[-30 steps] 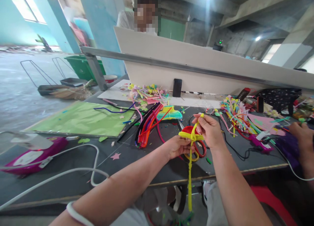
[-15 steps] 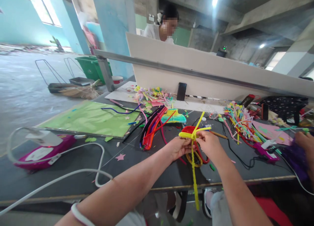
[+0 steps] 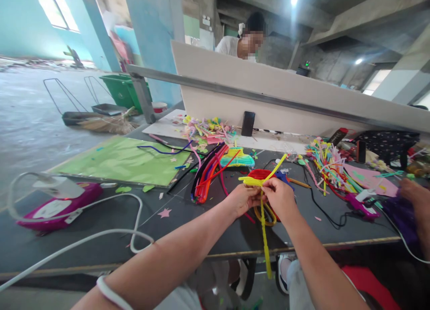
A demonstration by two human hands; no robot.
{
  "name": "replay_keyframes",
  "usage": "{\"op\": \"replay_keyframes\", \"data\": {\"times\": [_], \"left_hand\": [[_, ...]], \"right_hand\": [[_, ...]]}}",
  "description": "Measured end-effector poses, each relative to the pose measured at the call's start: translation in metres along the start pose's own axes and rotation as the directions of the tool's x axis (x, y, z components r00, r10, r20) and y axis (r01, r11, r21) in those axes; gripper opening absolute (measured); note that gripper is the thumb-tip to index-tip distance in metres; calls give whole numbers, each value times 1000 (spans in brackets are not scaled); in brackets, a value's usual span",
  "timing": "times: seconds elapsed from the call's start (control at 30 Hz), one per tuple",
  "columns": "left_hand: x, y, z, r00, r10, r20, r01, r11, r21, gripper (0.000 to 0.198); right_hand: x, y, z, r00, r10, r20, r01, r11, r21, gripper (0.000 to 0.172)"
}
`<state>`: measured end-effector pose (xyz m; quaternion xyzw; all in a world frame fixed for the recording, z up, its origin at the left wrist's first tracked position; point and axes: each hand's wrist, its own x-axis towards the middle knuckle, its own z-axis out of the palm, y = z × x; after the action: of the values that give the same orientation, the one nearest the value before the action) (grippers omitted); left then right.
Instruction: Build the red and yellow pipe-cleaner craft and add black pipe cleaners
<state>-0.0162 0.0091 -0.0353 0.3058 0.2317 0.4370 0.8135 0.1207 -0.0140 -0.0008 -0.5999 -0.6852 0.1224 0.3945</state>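
Left hand (image 3: 240,199) pinches the yellow stems (image 3: 252,181) from the left. Right hand (image 3: 280,197) grips them from the right, at the knot, over the near part of the table (image 3: 201,238). One yellow end hangs down past the table edge. Far left, a green bin (image 3: 118,88) stands on the floor; its inside cannot be seen.
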Motion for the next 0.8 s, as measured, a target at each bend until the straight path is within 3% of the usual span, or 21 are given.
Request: {"op": "replay_keyframes", "data": {"times": [0.1,0.17,0.3,0.43,0.6,0.67,0.7,0.73,0.8], "left_hand": [[-2,1,2,1000,-7,2,7,999,38,12],[-2,1,4,1000,-15,20,14,998,57,15],[-2,3,7,999,-22,-34,25,997,79,15],[-3,6,8,999,-25,-48,28,996,80,17],[-2,4,5,998,-34,-45,42,981,191,21],[-1,4,3,991,60,-121,-11,928,371,28],[-1,4,2,972,162,-168,-60,870,489,33],[0,6,0,936,294,-193,-119,782,612,37],[1,11,-4,826,549,-125,-230,532,815,37]], "right_hand": [[4,2,-1,993,107,40,-113,972,207,20],[5,1,-2,992,104,65,-117,961,250,26],[4,-3,-3,999,36,35,-38,999,34,4],[2,-4,0,998,-55,-42,45,976,-211,7],[3,3,9,999,-47,-9,40,929,-368,14],[5,6,11,999,-47,10,47,914,-403,16],[6,7,12,998,-53,22,57,908,-414,16],[7,8,13,997,-63,33,71,905,-419,17],[7,9,14,995,-82,59,99,905,-414,18]]}}
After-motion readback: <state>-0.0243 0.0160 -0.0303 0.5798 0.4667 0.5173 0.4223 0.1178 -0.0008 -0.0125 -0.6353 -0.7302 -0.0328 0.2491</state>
